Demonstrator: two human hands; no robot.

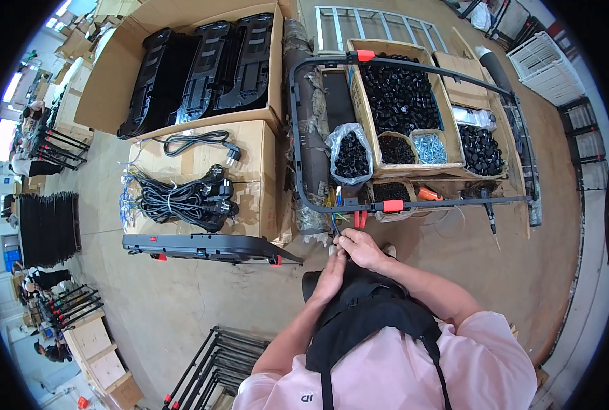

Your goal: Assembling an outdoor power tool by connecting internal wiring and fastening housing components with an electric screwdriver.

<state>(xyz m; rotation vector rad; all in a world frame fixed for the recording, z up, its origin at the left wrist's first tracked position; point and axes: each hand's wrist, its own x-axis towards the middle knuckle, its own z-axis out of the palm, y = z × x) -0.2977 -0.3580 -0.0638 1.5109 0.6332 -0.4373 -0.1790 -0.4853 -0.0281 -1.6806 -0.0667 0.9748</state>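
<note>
In front of my body, my right hand [361, 249] and my left hand [331, 275] meet with fingertips closed together. Thin coloured wires [336, 220] run down from the lower frame bar to the fingertips of both hands, their lower ends hidden there. A black rectangular tube frame [454, 203] with red clips lies across the bench beyond my hands. Two red handles [360, 219] hang at its near bar, just above my right hand; the rest of that tool is out of sight.
Left stands a carton [267, 147] bearing bundled black power cords [174, 198]; behind it, an open box [103, 89] holds black moulded panels. A black panel [202, 247] leans at its front. Bins of black caps [400, 92] and screws [429, 147] lie within the frame. Black tube frames [215, 369] stand lower left.
</note>
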